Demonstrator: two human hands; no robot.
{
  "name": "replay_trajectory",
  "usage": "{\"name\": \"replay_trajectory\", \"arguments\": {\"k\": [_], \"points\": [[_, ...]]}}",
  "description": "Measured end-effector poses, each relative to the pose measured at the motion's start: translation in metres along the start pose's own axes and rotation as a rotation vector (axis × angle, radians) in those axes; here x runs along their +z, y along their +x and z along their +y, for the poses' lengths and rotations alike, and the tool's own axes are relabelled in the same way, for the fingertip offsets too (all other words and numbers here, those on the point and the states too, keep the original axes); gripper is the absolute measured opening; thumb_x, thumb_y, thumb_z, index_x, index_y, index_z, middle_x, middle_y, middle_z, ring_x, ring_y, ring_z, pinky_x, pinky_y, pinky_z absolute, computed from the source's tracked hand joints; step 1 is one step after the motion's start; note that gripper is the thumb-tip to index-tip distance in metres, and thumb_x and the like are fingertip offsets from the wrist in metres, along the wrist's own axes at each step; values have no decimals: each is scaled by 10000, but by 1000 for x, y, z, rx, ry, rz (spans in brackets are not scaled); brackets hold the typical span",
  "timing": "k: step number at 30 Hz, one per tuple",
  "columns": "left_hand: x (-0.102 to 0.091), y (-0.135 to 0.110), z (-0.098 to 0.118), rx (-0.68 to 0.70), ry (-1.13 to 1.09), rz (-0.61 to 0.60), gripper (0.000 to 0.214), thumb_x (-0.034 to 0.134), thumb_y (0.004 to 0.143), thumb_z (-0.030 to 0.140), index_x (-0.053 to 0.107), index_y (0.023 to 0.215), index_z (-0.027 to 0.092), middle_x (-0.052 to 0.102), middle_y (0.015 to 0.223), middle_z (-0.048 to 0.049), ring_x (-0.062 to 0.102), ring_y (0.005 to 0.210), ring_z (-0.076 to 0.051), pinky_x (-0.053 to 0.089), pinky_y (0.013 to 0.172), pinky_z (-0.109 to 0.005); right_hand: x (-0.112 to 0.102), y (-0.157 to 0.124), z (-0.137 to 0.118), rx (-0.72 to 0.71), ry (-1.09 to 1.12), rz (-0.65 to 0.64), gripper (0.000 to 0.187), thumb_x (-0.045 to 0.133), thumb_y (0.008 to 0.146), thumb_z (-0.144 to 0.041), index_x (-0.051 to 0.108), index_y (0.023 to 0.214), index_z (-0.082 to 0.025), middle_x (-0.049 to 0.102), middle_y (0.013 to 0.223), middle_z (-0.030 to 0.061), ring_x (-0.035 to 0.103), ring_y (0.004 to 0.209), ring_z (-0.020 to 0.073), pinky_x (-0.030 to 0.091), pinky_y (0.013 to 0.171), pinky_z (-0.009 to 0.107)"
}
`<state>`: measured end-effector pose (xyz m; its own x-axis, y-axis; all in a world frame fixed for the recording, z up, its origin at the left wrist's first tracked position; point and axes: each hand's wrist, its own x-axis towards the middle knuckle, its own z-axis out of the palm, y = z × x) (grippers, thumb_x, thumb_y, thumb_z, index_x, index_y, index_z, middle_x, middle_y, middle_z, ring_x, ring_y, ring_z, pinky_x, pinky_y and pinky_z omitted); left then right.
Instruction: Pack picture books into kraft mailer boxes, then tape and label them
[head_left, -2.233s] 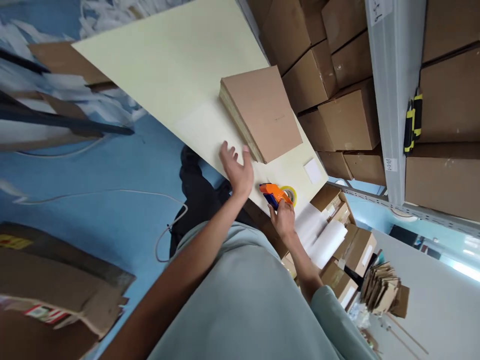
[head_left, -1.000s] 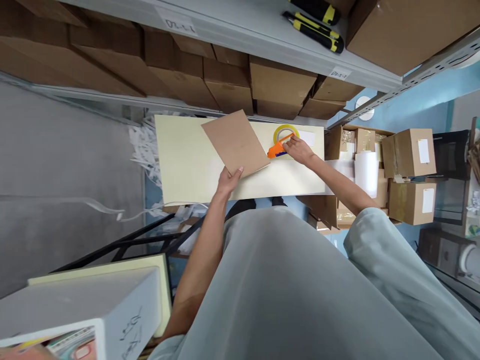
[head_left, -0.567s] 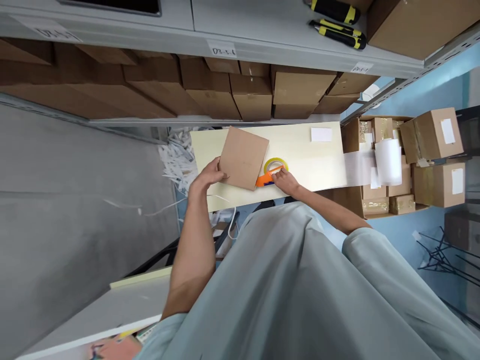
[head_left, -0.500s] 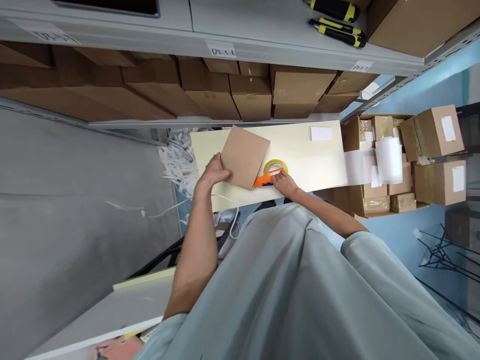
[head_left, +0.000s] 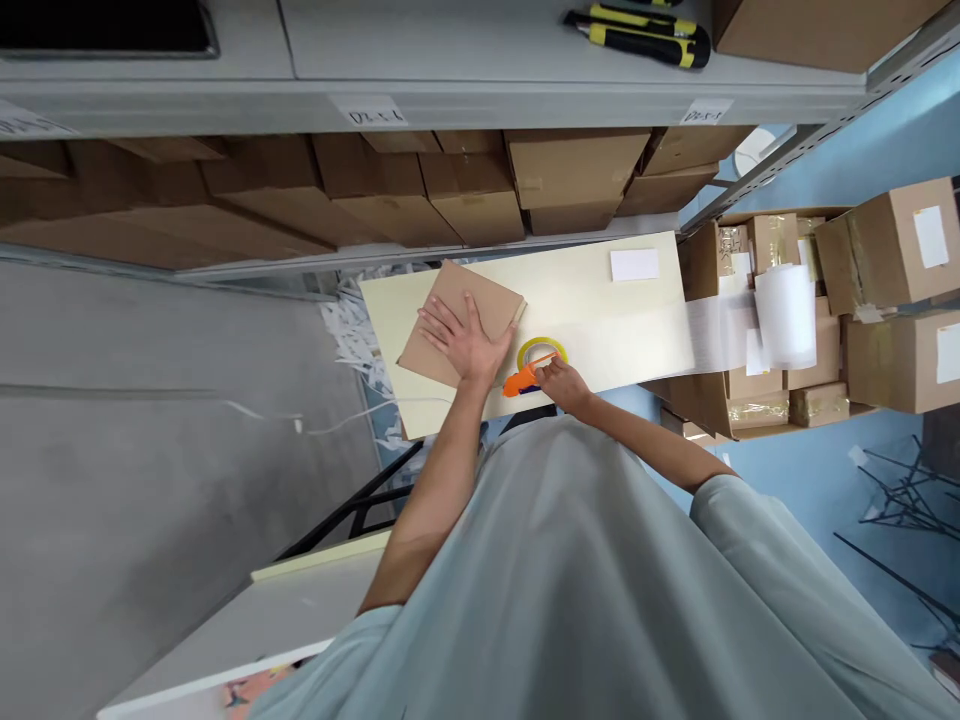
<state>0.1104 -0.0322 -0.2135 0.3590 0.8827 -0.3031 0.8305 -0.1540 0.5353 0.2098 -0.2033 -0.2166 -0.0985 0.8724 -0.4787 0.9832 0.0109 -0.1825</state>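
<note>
A brown cardboard stack [head_left: 480, 293] lies on the pale yellow table [head_left: 600, 310]. My left hand [head_left: 463, 338] rests flat on top of the cardboard with its fingers spread. Just right of it, my right hand [head_left: 561, 381] grips the orange tape dispenser [head_left: 523, 378], which carries a yellow tape roll [head_left: 541, 352] and sits on the table near its front edge.
A white label [head_left: 634, 264] lies at the table's far right. Shelves of brown boxes [head_left: 465, 190] stand behind the table, and yellow-black knives [head_left: 637, 22] lie on the upper shelf. Taped boxes and a white roll [head_left: 784, 315] are to the right. Shredded paper [head_left: 352, 320] lies left of the table.
My left hand moved from the cardboard's left edge to lie flat on its top. The cardboard settled flat on the table. My right hand stayed on the tape dispenser.
</note>
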Motion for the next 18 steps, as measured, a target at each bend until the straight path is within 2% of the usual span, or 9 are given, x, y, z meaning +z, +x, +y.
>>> {"name": "replay_trajectory", "arguments": {"k": [2, 4, 7, 9, 11, 13, 15, 18], "points": [[4, 1, -4, 12, 84, 27, 1141, 748, 888, 744, 316, 1790, 194, -60, 1898, -196, -197, 1715, -516, -56, 1324, -804, 6, -21, 15, -26, 27, -45, 442, 368, 1080, -2, 695, 1376, -34, 839, 1152, 178, 780, 1083, 265, 463, 1236, 411], [8, 2, -7, 31, 134, 38, 1151, 746, 882, 760, 320, 1789, 194, -66, 1897, -198, -195, 1713, -522, -99, 1321, -793, 9, -46, 41, -8, 57, -117, 447, 376, 1085, -12, 690, 1401, -40, 839, 1168, 184, 785, 1121, 273, 458, 1239, 409], [12, 3, -10, 54, 166, 54, 1147, 744, 877, 776, 343, 1782, 196, -51, 1896, -206, -168, 1716, -530, -124, 1324, -774, 2, -77, 102, 124, 87, -209, 391, 492, 1078, -78, 686, 1414, -33, 830, 1174, 237, 778, 1155, 319, 479, 1201, 433], [13, 4, -11, 66, 173, 60, 1143, 739, 877, 785, 353, 1779, 198, -38, 1896, -208, -154, 1718, -534, -122, 1323, -776, -11, -83, 148, 251, 69, -230, 414, 557, 1076, -144, 647, 1454, -3, 810, 1208, 288, 735, 1258, 374, 514, 1127, 452], [13, 5, -13, 75, 172, 63, 1145, 744, 875, 781, 355, 1779, 195, -26, 1896, -211, -155, 1717, -536, -125, 1315, -789, -29, -74, 186, 300, 16, -225, 418, 553, 1103, -219, 640, 1437, 16, 791, 1246, 318, 710, 1292, 396, 502, 1121, 467], [14, 6, -14, 96, 170, 58, 1145, 755, 872, 770, 357, 1778, 194, -21, 1896, -211, -169, 1716, -533, -131, 1305, -801, -46, -49, 210, 263, -23, -189, 421, 558, 1108, -242, 632, 1426, 23, 781, 1286, 317, 710, 1289, 383, 465, 1156, 462], [13, 8, -16, 135, 174, 32, 1141, 767, 865, 763, 371, 1773, 197, -15, 1897, -209, -177, 1716, -528, -125, 1304, -806, -62, -14, 218, 217, -61, -142, 423, 524, 1098, -163, 596, 1457, 48, 782, 1299, 311, 716, 1294, 356, 406, 1214, 455], [7, 14, -20, 221, 196, -54, 1128, 785, 854, 756, 399, 1763, 212, 8, 1898, -204, -156, 1724, -517, -88, 1321, -792, -76, 39, 214, 160, -45, -98, 453, 473, 1061, -60, 556, 1483, 83, 766, 1340, 321, 721, 1307, 317, 353, 1251, 440]]}}
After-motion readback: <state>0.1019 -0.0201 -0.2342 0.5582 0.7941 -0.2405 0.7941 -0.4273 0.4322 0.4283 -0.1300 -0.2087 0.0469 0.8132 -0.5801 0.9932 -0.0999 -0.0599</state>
